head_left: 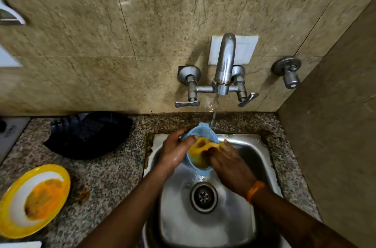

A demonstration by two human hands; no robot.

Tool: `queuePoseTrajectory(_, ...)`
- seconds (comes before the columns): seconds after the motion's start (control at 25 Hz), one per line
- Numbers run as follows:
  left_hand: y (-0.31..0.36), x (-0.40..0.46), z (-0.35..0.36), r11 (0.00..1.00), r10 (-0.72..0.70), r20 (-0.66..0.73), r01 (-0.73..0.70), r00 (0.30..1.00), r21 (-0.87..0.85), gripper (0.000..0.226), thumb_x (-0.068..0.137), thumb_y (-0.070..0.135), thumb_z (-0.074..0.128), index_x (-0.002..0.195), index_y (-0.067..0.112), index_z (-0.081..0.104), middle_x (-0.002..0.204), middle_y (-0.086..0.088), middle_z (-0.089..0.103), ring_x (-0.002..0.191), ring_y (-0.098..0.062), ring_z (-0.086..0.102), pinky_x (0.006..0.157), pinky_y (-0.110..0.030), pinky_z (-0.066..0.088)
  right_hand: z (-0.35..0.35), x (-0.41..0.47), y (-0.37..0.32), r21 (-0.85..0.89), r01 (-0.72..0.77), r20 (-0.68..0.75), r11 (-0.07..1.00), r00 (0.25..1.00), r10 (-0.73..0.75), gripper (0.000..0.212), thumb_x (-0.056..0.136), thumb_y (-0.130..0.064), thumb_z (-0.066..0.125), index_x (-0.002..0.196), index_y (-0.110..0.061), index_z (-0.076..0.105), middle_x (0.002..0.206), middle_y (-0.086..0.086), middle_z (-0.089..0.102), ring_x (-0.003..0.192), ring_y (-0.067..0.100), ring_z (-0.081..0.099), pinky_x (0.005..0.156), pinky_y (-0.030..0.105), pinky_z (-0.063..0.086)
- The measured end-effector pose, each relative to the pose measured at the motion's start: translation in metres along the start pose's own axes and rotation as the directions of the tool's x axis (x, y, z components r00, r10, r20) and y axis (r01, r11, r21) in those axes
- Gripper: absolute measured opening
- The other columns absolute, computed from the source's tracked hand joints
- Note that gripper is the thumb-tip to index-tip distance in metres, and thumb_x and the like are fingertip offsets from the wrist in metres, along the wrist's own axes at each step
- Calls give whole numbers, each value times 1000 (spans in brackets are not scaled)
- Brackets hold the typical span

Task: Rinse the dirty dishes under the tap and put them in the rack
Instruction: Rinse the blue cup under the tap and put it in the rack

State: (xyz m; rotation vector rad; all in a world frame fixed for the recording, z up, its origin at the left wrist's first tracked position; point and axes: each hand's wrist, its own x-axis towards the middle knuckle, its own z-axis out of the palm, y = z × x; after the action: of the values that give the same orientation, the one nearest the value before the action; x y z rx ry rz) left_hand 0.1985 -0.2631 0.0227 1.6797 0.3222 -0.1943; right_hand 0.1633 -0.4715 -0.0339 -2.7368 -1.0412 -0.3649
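A light blue plastic bowl [198,131], smeared inside with yellow-orange residue, is tilted over the steel sink [252,168]. My left hand [175,151] grips its left rim with the thumb over the edge. My right hand [227,159] presses its fingers into the yellow mess inside the bowl. Water runs from the chrome tap [224,64] and lands at the bowl's far rim. A yellow-rimmed white plate [34,200] with orange food stains lies on the counter at the lower left.
A black dish rack or basket [89,134] lies on the speckled granite counter [107,182] left of the sink. Two tap levers [187,103] flank the spout, and a separate valve [290,72] sticks out at the right. The sink drain [203,197] is open.
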Motion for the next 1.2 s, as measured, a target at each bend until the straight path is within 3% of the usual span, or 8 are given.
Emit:
queuePoseTrajectory(0.16, -1, -25, 22, 975, 35, -2, -35, 999, -221, 64, 89, 27, 79, 145, 33, 49, 127, 3, 69, 106, -9, 70, 80, -21, 59, 5, 19, -30, 152, -299, 18, 942, 954, 300, 45, 88, -12, 52, 132, -16, 65, 125, 8, 71, 116, 26, 68, 100, 41, 55)
queuePoseTrajectory(0.28, -15, -30, 28, 968, 144, -99, -161, 985, -192, 50, 84, 17, 76, 130, 31, 64, 123, 8, 72, 113, -13, 69, 91, -26, 58, 7, 17, -75, 360, -318, 21, 877, 942, 334, 32, 94, -22, 52, 123, -18, 64, 101, 3, 75, 85, 22, 72, 70, 34, 59)
queuePoseTrajectory(0.4, -19, -15, 5, 986, -22, -53, 12, 998, -166, 26, 86, 7, 76, 99, 30, 75, 91, 12, 80, 97, -21, 72, 74, -19, 57, 5, -3, -32, 344, -149, 47, 927, 989, 141, 29, 103, -25, 53, 131, -26, 63, 130, -6, 66, 123, 10, 61, 107, 28, 47)
queuePoseTrajectory(0.48, -23, -21, 7, 984, -45, 21, 48, 999, -173, 26, 89, 16, 76, 112, 28, 72, 99, 8, 79, 100, -21, 73, 73, -18, 58, -2, -4, -5, 407, -158, 106, 900, 986, 126, 34, 108, -37, 44, 138, -32, 60, 147, -13, 56, 138, 4, 48, 119, 25, 33)
queuePoseTrajectory(0.68, -34, -51, 40, 964, 121, -187, -161, 975, -213, 53, 88, 18, 75, 137, 30, 60, 129, 16, 67, 119, 0, 64, 93, -14, 52, 9, 10, -69, 307, -306, 97, 901, 952, 290, 41, 87, -19, 61, 128, -19, 66, 104, 4, 76, 89, 24, 74, 73, 32, 60)
queuePoseTrajectory(0.88, -22, -20, 7, 972, -33, -33, 24, 999, -234, 30, 94, 11, 69, 119, 28, 70, 115, -6, 77, 97, -16, 75, 84, -34, 63, -15, 3, -27, 303, -157, 28, 940, 987, 156, 35, 99, -25, 54, 132, -25, 66, 126, -4, 70, 118, 11, 63, 106, 30, 50)
queuePoseTrajectory(1.04, -22, -40, 30, 965, 56, 18, -49, 998, -259, 60, 93, 12, 72, 144, 35, 49, 129, 9, 68, 114, -6, 68, 89, -27, 60, 0, 23, -49, 247, -346, 59, 905, 938, 342, 31, 86, -23, 68, 117, -19, 65, 87, 5, 77, 73, 24, 74, 59, 30, 56)
queuePoseTrajectory(1.2, -23, -17, 5, 985, 17, -105, -34, 994, -168, 16, 94, 31, 65, 106, 29, 75, 101, 0, 79, 103, -30, 74, 89, -52, 61, -13, 13, -44, 264, -98, 47, 959, 995, 88, 38, 97, -21, 54, 135, -17, 60, 123, 6, 71, 112, 21, 67, 96, 35, 55)
